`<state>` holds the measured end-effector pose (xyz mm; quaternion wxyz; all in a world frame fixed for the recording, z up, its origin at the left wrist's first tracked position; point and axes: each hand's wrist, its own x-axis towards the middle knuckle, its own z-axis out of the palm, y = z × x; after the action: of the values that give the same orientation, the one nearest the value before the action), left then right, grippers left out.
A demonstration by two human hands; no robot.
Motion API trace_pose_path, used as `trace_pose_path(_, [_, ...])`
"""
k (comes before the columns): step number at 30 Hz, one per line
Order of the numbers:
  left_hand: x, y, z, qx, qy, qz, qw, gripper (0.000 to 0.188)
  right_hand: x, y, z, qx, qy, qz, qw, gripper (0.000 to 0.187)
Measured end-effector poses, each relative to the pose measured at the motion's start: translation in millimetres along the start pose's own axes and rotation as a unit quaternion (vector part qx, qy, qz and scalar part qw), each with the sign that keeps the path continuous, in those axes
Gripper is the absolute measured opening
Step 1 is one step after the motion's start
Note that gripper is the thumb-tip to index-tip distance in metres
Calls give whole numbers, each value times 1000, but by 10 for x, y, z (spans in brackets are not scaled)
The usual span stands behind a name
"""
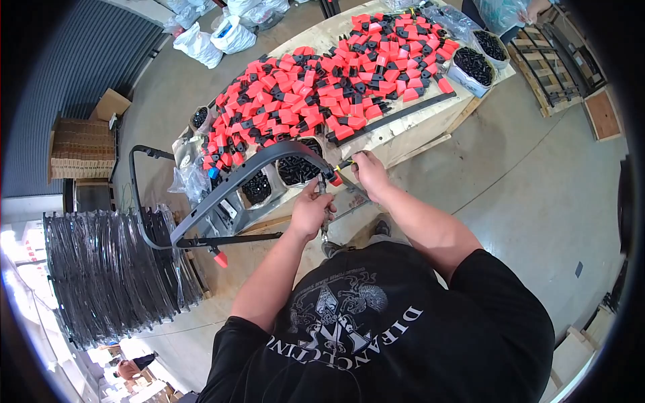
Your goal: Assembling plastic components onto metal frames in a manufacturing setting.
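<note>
A black curved tubular frame (265,158) lies over the near left side of the table, its arms reaching out to the left. One red-and-black end piece (336,179) sits at its right end; another red end piece (220,258) hangs at the lower left. My left hand (311,211) is closed around a slim silver metal tool (324,232), just below that right end. On the other side of it, my right hand (369,173) grips a small black-and-yellow tool (347,163) pointing toward the frame. The exact kind of both tools is unclear.
Red-and-black plastic parts (289,94) are heaped across the wooden table (396,131). Bags of small black parts (256,188) line its near edge, with more bags (472,67) at the right. Bundled black frames (114,269) stand at left. Another person's hand (535,9) shows at top right.
</note>
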<state>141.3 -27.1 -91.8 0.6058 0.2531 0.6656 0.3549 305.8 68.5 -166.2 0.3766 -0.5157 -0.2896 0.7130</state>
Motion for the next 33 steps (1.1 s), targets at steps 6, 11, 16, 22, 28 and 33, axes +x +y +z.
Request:
trace_pose_path(6, [-1, 148, 72, -104, -65, -10, 992, 47, -54, 92, 155, -121, -16, -54, 991, 38])
trace_pose_path(11, [-45, 254, 80, -131, -87, -26, 987, 33, 33, -24, 101, -15, 64, -43, 997, 35])
trace_pose_path(16, [-14, 251, 71, -139, -78, -22, 987, 30, 139, 30, 34, -55, 8, -12, 998, 35])
trace_pose_path(22, [9, 310, 7, -181, -76, -43, 980, 22, 177, 128, -46, -69, -11, 16, 997, 45])
trace_pose_path(28, [20, 288, -36, -218, -81, -59, 971, 20, 192, 122, -160, -124, -67, -147, 979, 45])
trace_pose_path(33, [-75, 30, 150, -72, -43, 38, 996, 22, 158, -368, -190, -335, -106, -60, 934, 50])
